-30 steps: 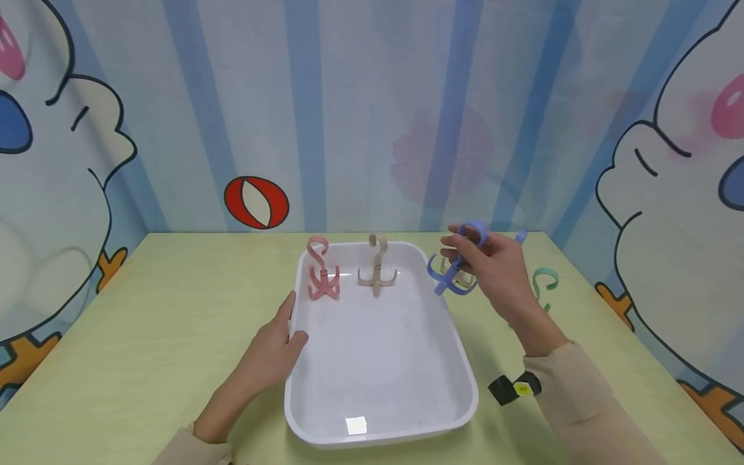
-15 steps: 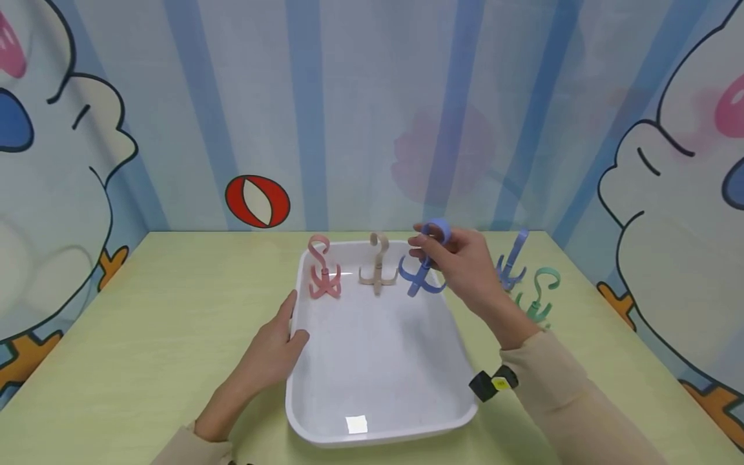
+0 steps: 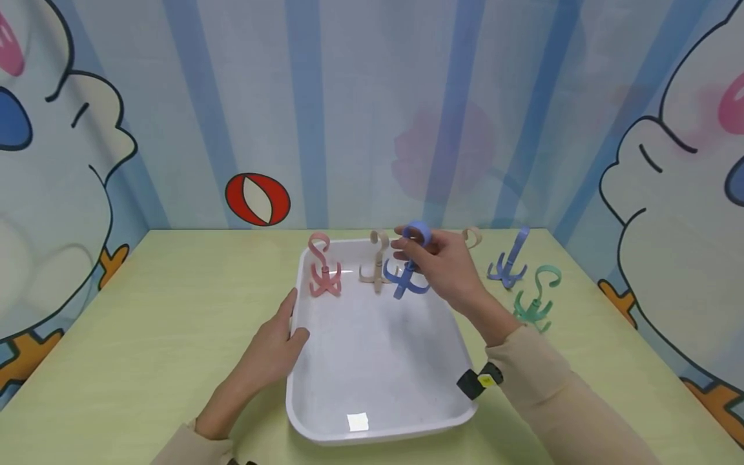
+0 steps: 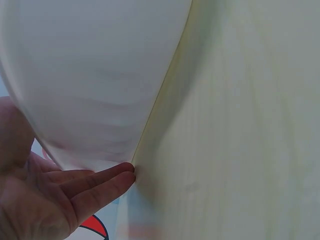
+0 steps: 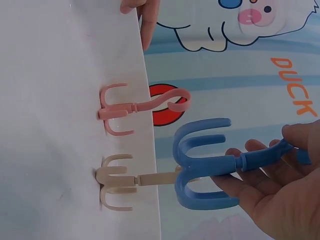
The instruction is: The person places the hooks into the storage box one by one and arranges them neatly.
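My right hand (image 3: 450,265) holds a blue multi-prong hook (image 3: 405,280) by its curved top, prongs down, above the far right part of a white tray (image 3: 372,361). In the right wrist view the fingers and thumb pinch the stem of this blue hook (image 5: 210,165). My left hand (image 3: 268,345) grips the tray's left rim, thumb over the edge; the left wrist view has its fingers (image 4: 100,192) against the tray's outer side. Inside the tray at the far end stand a pink hook (image 3: 325,281) and a beige hook (image 3: 378,279), the latter partly covered by the blue one.
Right of the tray on the pale green table (image 3: 174,310) stand another blue hook (image 3: 507,270) and a green hook (image 3: 533,311). A second beige hook (image 3: 473,235) shows only its top behind my right hand. A striped cartoon cloth (image 3: 360,116) closes off the back.
My right hand has carried the blue hook leftward, from beyond the tray's right edge to over the tray near the beige hook. The left hand and tray have stayed put.
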Demonstrator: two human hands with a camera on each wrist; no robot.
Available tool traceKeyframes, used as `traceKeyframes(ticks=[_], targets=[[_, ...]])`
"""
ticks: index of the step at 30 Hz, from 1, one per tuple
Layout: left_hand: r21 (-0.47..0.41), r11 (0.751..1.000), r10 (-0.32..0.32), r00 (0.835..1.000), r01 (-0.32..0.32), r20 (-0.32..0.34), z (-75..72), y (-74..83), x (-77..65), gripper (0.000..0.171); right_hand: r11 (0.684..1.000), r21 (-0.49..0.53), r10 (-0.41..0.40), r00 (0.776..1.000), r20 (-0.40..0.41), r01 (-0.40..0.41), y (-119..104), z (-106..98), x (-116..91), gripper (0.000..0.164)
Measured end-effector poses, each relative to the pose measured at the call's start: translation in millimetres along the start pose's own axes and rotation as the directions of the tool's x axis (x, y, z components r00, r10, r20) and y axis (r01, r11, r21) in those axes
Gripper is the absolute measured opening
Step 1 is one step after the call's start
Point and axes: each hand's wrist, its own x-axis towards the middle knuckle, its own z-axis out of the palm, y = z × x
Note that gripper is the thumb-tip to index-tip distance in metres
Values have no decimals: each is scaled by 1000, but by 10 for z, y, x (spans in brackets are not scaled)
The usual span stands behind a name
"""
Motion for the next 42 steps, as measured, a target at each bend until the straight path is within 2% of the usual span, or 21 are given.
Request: traceKeyframes(ticks=[16,27,35,42], targets=[[-18,1000,0,1000,0,2,6,8,3,75,999,-12,50,998,47,-49,64,205,58,32],[-36,999,-11,1000,11,10,4,25,-5,72,998,11,61,994,88,-62,137,336,75,31],[-69,998,-10,1000,12,27,-22,39,-16,69,994,69,73,987,146,-83,184,393,86,35],[-56,998,-25,999,26,22,-29,27,-12,67,994,52,90,982,167,-100,182,457,107,35]])
